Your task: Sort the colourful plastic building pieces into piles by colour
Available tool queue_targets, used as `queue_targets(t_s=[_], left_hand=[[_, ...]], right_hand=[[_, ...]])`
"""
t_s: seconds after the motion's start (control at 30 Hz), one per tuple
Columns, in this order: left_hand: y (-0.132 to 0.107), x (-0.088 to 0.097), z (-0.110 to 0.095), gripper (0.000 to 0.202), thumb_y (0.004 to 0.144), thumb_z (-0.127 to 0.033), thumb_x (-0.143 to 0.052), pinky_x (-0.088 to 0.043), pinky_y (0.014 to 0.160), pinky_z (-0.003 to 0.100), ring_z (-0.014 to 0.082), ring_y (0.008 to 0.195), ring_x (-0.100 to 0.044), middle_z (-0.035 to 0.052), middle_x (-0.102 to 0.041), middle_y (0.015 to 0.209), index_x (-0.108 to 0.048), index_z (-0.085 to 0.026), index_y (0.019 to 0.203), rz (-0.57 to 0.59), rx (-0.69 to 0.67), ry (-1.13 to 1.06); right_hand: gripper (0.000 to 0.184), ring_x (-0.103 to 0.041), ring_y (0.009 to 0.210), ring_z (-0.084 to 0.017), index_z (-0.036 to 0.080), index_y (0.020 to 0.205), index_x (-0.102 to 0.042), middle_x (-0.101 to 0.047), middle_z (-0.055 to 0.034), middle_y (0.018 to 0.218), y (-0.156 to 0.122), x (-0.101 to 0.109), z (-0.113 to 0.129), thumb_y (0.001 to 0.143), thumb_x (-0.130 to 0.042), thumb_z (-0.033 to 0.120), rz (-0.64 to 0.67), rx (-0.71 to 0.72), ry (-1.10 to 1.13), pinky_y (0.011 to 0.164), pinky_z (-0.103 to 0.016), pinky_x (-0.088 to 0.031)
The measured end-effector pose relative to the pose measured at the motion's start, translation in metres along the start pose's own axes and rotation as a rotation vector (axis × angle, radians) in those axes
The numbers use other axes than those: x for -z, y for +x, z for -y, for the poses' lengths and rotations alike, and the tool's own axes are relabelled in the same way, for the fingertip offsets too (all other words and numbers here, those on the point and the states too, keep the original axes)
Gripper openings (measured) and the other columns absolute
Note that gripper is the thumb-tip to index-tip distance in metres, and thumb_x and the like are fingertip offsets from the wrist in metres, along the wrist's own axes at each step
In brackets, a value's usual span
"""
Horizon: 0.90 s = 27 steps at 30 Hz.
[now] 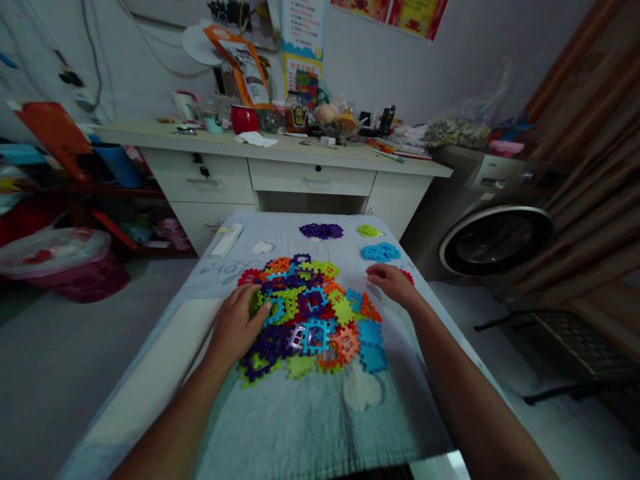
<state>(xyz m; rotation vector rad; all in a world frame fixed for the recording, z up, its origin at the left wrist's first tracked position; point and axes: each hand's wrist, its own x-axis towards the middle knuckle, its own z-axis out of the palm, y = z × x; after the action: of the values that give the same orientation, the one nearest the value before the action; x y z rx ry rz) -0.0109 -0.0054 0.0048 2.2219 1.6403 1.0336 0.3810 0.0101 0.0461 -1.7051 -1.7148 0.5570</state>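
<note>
A mixed heap of colourful plastic interlocking tiles (315, 303) lies on a cloth-covered table; purple, blue, lime, orange and red ones overlap. My left hand (239, 323) rests against the heap's left side, thumb and fingers apart. To the right of the heap, my right hand (395, 285) hovers with loosely bent fingers and no tile visible in them. Partly hidden behind it are red tiles (408, 275). Farther back are separate groups: blue tiles (381, 252), lime tiles (368, 231) and purple tiles (321, 231).
A white box-like strip (227, 241) lies at the table's back left. Beyond stands a white desk (210, 173) carrying jars, a red pot and papers. A washing machine (480, 213) is at right, a pink bin (75, 273) at left, and a woven stool (583, 340) at lower right.
</note>
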Motion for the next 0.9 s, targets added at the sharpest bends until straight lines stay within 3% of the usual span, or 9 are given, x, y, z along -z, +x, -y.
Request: queue_targets(t_s=[0.1,0.27,0.37,0.5,0.73,0.9], left_hand=[[-0.001,-0.001,-0.001,0.047,0.088,-0.050,-0.048,-0.042,0.106,0.047,0.0292,0.119,-0.054,0.0137,-0.058,0.126,-0.056,-0.017,0.121,0.009,-0.004,0.022],[-0.001,0.001,-0.004,0.046,0.088,-0.050,-0.048,-0.043,0.105,0.045,0.0281,0.118,-0.056,0.0124,-0.059,0.125,-0.056,-0.019,0.120,0.008,-0.007,0.011],[-0.001,0.001,-0.003,0.046,0.087,-0.050,-0.048,-0.043,0.105,0.046,0.0282,0.118,-0.056,0.0127,-0.059,0.125,-0.057,-0.018,0.119,0.008,-0.002,0.002],[0.000,0.001,-0.001,0.045,0.087,-0.050,-0.049,-0.043,0.105,0.046,0.0278,0.117,-0.056,0.0121,-0.059,0.124,-0.057,-0.019,0.118,0.015,0.002,-0.012],[0.000,0.000,0.000,0.044,0.087,-0.050,-0.050,-0.042,0.106,0.044,0.0273,0.117,-0.056,0.0115,-0.058,0.123,-0.058,-0.019,0.117,0.017,0.016,-0.036],[-0.001,0.000,-0.002,0.044,0.087,-0.049,-0.050,-0.042,0.106,0.044,0.0278,0.119,-0.055,0.0114,-0.058,0.123,-0.058,-0.019,0.117,-0.007,0.013,-0.036]], right_hand=[[0.023,-0.062,0.078,-0.017,0.016,0.096,-0.071,-0.071,-0.0063,0.091,-0.017,-0.014,0.013,0.076,-0.065,0.028,0.143,0.071,-0.121,0.071,-0.028,-0.048],[0.026,-0.060,0.082,-0.018,0.016,0.095,-0.070,-0.069,-0.0057,0.091,-0.026,-0.028,0.018,0.071,-0.071,0.026,0.186,0.166,-0.260,0.075,-0.028,-0.046],[0.023,-0.058,0.077,-0.016,0.017,0.091,-0.069,-0.068,-0.0035,0.086,-0.026,-0.031,0.016,0.069,-0.071,0.023,0.167,0.124,-0.184,0.071,-0.026,-0.045],[0.016,-0.056,0.067,-0.014,0.016,0.083,-0.067,-0.063,0.0000,0.072,-0.026,-0.032,0.012,0.071,-0.066,0.027,0.131,0.006,0.089,0.063,-0.025,-0.044],[0.027,-0.053,0.061,-0.013,0.017,0.079,-0.065,-0.060,0.0006,0.069,-0.020,-0.019,0.008,0.067,-0.068,0.041,-0.161,-0.089,0.465,0.059,-0.026,-0.043],[0.031,-0.048,0.056,-0.013,0.017,0.080,-0.066,-0.057,0.0004,0.066,0.008,0.013,-0.003,0.067,-0.068,0.045,-0.420,-0.138,0.318,0.052,-0.026,-0.039]])
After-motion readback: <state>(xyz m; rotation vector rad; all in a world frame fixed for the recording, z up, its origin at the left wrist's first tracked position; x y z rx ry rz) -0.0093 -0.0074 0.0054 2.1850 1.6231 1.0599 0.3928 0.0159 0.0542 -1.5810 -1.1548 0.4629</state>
